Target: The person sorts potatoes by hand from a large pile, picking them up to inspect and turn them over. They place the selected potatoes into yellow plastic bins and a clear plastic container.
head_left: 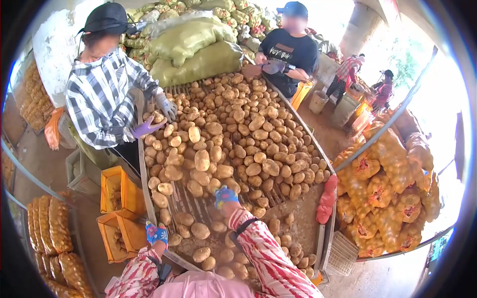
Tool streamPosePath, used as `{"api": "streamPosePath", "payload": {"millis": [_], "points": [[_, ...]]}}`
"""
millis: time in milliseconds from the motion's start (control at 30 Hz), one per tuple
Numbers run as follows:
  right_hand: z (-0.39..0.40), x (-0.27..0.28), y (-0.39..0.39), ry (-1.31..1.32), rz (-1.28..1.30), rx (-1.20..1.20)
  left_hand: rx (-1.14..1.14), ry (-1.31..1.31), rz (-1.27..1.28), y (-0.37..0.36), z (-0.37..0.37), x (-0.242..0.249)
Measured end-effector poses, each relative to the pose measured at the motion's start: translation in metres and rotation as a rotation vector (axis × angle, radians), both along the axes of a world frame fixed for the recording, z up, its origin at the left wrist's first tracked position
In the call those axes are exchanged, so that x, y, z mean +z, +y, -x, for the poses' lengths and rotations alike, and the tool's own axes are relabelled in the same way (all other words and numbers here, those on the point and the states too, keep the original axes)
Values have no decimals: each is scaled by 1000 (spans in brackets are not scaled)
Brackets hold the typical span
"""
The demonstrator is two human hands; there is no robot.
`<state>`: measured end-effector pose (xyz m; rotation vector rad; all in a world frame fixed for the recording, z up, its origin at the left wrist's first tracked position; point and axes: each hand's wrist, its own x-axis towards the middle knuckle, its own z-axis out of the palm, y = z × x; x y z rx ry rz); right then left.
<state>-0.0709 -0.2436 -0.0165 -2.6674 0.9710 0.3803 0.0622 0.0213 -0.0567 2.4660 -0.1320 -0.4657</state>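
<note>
Potatoes (271, 167) lie heaped over a slatted sorting table (186, 211). My right hand (226, 197), in a blue patterned glove, reaches forward to the near edge of the heap and touches potatoes there. Its fingers are blurred, so their grip cannot be made out. At the table's left rim is my left hand (157, 233) in a matching glove, with fingers apart and no potato visible in it. Just right of it lies a loose potato (174, 240). More potatoes (200, 231) are scattered on the slats between my arms.
Two orange crates (119, 248) with potatoes stand left of the table. A co-worker (104, 89) in a checked shirt handles potatoes at the left; another person (288, 54) stands at the far right. A red cloth (326, 199) hangs on the right rim. Full net sacks (387, 188) are piled beyond.
</note>
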Motion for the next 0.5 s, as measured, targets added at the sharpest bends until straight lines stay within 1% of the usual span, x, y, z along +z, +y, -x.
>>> {"api": "streamPosePath", "payload": {"millis": [33,67,133,167,233,267,300,333,367,400,433,467,500], "points": [[1,-19,-7,-69,3,10,15,20,-45,0,1,1],[-1,-27,-12,-12,-25,-35,30,42,-100,0,1,3],[5,-33,-19,55,-133,-34,59,87,-188,0,2,5],[15,-30,-15,74,-132,-48,17,-37,-265,8,-6,-30],[32,-47,-6,84,-108,-26,11,-65,-287,14,-11,-60],[40,-54,0,87,-87,-10,-2,-101,-311,14,-11,-65],[47,-47,10,40,-38,24,-4,-92,-307,9,-7,-47],[52,-40,14,50,-34,22,24,-28,-258,3,-2,-26],[54,-30,20,-17,-106,2,49,35,-214,0,2,-13],[54,-25,25,-87,-179,-19,42,42,-216,2,0,-24],[48,-24,30,-136,-123,42,18,-22,-273,7,-7,-45],[37,-19,36,-135,-124,39,-4,-89,-328,11,-13,-63],[22,-13,40,-172,-128,-18,-8,-90,-332,12,-16,-70]]}}
